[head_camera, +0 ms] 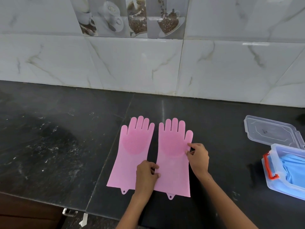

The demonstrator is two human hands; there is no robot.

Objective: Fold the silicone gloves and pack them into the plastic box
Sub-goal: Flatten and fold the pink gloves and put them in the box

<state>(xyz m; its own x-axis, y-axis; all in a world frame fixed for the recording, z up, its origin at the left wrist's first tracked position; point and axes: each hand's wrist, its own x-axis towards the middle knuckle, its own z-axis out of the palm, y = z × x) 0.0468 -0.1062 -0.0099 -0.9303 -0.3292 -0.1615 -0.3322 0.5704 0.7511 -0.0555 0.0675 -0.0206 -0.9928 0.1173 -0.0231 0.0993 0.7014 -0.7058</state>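
Two pink silicone gloves lie flat and unfolded side by side on the black counter, fingers pointing at the wall. The left glove point(132, 151) has its cuff partly under my left hand point(146, 175). My left hand pinches the left edge of the right glove point(173, 156) near the cuff. My right hand point(197, 157) pinches that same glove's right edge just below its thumb. At the right edge of view stands the clear plastic box point(270, 164) with an orange latch, and blue gloves point(292, 169) lie inside it.
The box's clear lid point(270, 131) lies on the counter behind the box. A marble-tiled wall point(148, 63) runs along the back of the counter. The counter's front edge and a drawer handle point(69, 212) show at the lower left.
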